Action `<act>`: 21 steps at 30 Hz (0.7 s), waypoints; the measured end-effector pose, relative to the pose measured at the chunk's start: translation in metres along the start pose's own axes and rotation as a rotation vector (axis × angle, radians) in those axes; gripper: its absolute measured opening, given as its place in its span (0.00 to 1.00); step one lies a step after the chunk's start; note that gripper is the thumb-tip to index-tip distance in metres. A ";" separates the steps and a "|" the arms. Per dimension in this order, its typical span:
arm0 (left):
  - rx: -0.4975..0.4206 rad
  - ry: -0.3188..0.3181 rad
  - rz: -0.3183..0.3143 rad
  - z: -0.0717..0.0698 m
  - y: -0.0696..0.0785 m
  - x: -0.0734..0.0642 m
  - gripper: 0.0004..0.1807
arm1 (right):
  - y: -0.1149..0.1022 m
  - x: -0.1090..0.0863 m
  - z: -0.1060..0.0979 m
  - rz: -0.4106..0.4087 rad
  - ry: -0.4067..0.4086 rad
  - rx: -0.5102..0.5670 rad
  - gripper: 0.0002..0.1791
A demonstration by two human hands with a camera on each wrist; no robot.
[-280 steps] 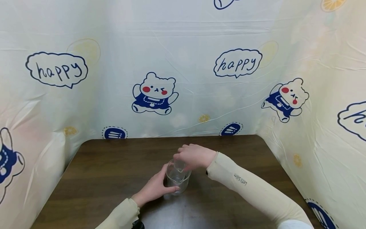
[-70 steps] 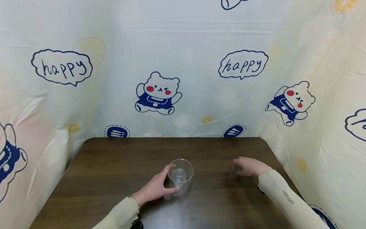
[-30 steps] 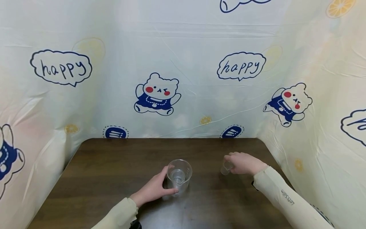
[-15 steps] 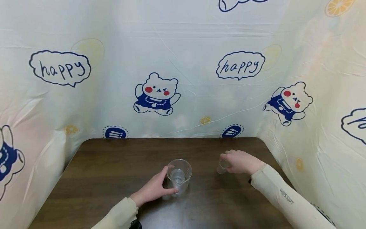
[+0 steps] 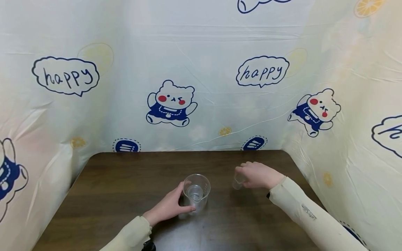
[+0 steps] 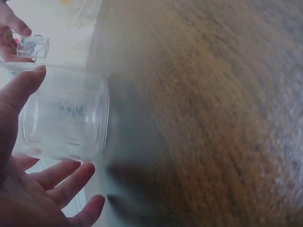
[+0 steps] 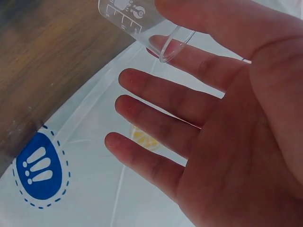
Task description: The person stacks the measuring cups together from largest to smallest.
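A large clear glass beaker [image 5: 205, 196] stands upright on the table, with a smaller clear beaker [image 5: 195, 193] nested inside it. My left hand [image 5: 169, 206] holds the large beaker from its left side, thumb in front and fingers behind. Off to the right, my right hand [image 5: 260, 175] pinches a tiny clear beaker [image 5: 237, 182] near its rim. White graduation marks show on this tiny beaker [image 7: 129, 18] in the right wrist view, where the thumb and index finger hold it and the other fingers extend freely. In the left wrist view the tiny beaker [image 6: 35, 47] appears beyond the large one.
The dark brown wooden table [image 5: 132, 181] has rounded far corners. A pale curtain [image 5: 213, 62] printed with bears, "happy" bubbles and orange slices surrounds its back and sides.
Long before, my right hand was over the large beaker with a glass vessel. Later it gripped the tiny beaker at the right and has since carried it left. My left hand stays put.
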State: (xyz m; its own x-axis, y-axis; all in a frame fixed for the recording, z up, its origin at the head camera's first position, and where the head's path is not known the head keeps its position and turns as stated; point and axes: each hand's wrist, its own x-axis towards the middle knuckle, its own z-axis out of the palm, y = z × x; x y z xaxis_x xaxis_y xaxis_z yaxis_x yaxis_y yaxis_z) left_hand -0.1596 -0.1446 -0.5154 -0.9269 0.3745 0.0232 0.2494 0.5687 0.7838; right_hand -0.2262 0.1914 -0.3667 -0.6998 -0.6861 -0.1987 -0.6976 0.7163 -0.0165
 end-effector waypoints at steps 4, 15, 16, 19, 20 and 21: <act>-0.002 0.003 -0.005 0.000 0.000 -0.001 0.49 | -0.005 0.002 -0.006 -0.027 0.014 -0.002 0.14; -0.001 0.009 0.001 0.000 -0.002 0.000 0.49 | -0.017 0.007 -0.016 -0.063 0.020 -0.026 0.14; 0.000 0.010 0.002 0.000 -0.002 0.000 0.49 | -0.018 0.008 -0.017 -0.062 0.019 -0.025 0.14; 0.004 0.014 0.003 0.000 -0.001 0.000 0.49 | -0.021 0.011 -0.019 -0.065 0.020 -0.023 0.15; 0.006 0.015 0.003 0.000 -0.001 0.000 0.49 | -0.022 0.012 -0.020 -0.071 0.023 -0.026 0.15; 0.010 0.016 0.001 0.000 -0.001 0.000 0.49 | -0.023 0.012 -0.020 -0.078 0.027 -0.029 0.14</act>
State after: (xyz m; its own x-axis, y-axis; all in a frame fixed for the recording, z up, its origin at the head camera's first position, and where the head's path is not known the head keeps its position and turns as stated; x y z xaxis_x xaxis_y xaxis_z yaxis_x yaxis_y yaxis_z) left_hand -0.1594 -0.1453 -0.5160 -0.9309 0.3636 0.0338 0.2531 0.5757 0.7775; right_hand -0.2218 0.1639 -0.3488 -0.6466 -0.7432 -0.1718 -0.7541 0.6568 -0.0030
